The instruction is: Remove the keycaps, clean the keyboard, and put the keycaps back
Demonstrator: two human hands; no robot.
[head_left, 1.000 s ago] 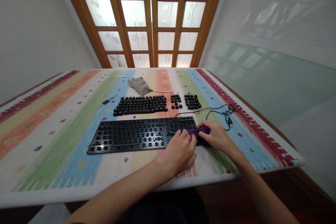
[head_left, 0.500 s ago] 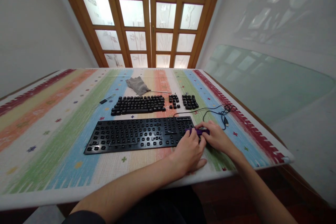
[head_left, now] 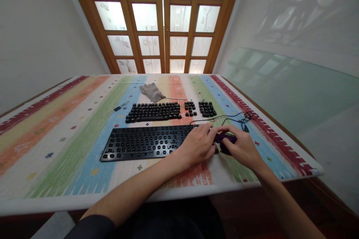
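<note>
A black keyboard [head_left: 151, 142] stripped of its keycaps lies flat on the striped cloth. Across its right end rests my left hand [head_left: 199, 142], fingers bent over the board and closed on it as far as I can see; the fingertips are partly hidden. Just past that end, my right hand [head_left: 238, 143] is closed round a dark purple object [head_left: 226, 138], thumb on the near side. What kind of object it is I cannot make out. The two hands almost touch.
Behind the keyboard lie black keycaps [head_left: 154, 111] in a main block, with a small group [head_left: 190, 107] and a number-pad group [head_left: 207, 109] to the right. A coiled cable [head_left: 246, 117], a grey glove [head_left: 152, 92] and a small black piece [head_left: 117, 108] lie around them.
My left hand has come off the purple object and now covers the keyboard's right end. The purple object has moved right, clear of the board, in my right hand. The view has shifted slightly.
</note>
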